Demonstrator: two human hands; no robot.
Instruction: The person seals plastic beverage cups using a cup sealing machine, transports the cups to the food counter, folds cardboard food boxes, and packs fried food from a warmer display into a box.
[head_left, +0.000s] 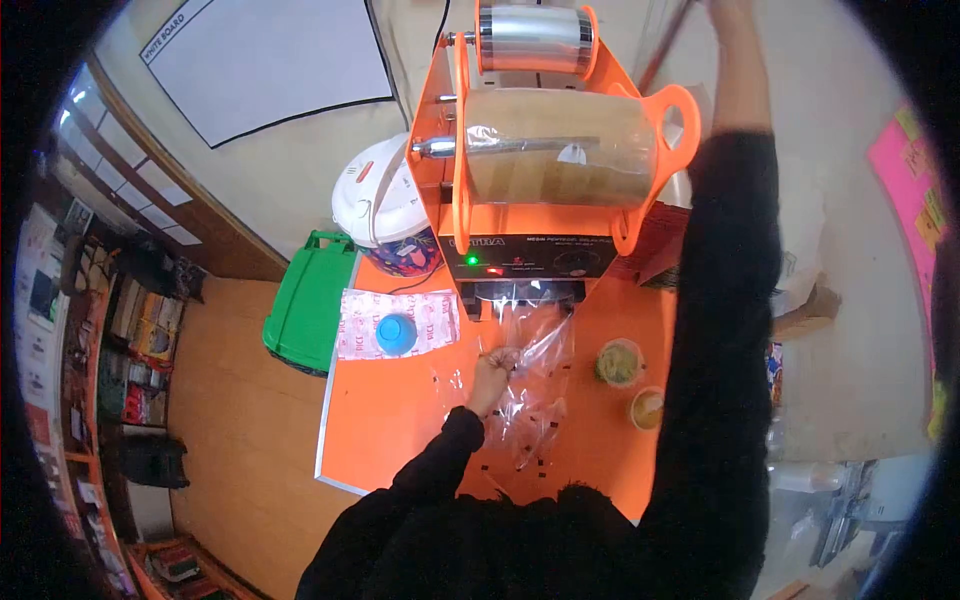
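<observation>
My left hand [492, 380] is closed on the clear plastic film [535, 405], which hangs out of the front of the orange sealing machine [540, 222] and lies across the table. Raised high at the upper right, my right hand [728, 8] is cut off by the frame's top edge, beside a dark bar [668, 45]; its fingers are hidden. A large film roll [560, 165] sits on the machine, and a smaller silver roll [535, 40] is above it. A green light glows on the black panel.
Two filled cups, one green [620, 363] and one brownish [647, 408], stand right of the film. To the left are a blue cup [396, 334] on printed paper [355, 325], a white rice cooker [378, 195] and a green bin [310, 305].
</observation>
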